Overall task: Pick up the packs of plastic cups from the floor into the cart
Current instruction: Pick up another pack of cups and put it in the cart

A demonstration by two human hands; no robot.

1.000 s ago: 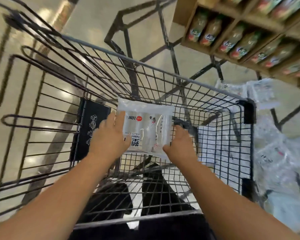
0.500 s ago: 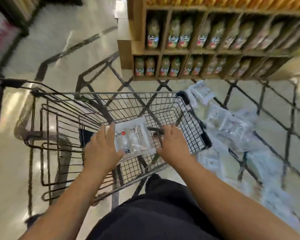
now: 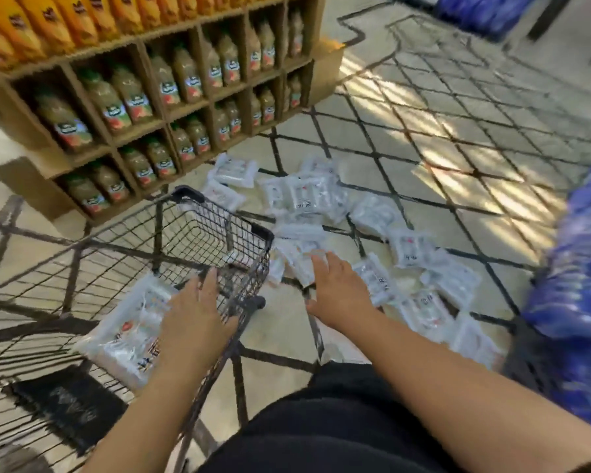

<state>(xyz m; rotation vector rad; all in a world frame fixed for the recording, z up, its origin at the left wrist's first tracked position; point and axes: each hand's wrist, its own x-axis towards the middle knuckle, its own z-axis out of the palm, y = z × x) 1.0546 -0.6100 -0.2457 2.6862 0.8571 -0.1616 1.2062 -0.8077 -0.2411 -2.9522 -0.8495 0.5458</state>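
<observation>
On the floor (image 3: 406, 138) beside the cart (image 3: 212, 230) lay packs (image 3: 304, 196): film-wrapped, judged light, soft, slippery; best gripped by both sides. Left hand (image 3: 193, 322) and right hand (image 3: 338, 295) were spread, empty.

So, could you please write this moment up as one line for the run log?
cart: one pack inside | left hand: open, beside it | right hand: open, near floor packs | status: many left to load

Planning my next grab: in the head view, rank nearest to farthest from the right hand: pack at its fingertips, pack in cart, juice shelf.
1. Floor pack, just ahead of the right hand.
2. Cart pack, to the left.
3. Juice shelf, far ahead-left.
</observation>
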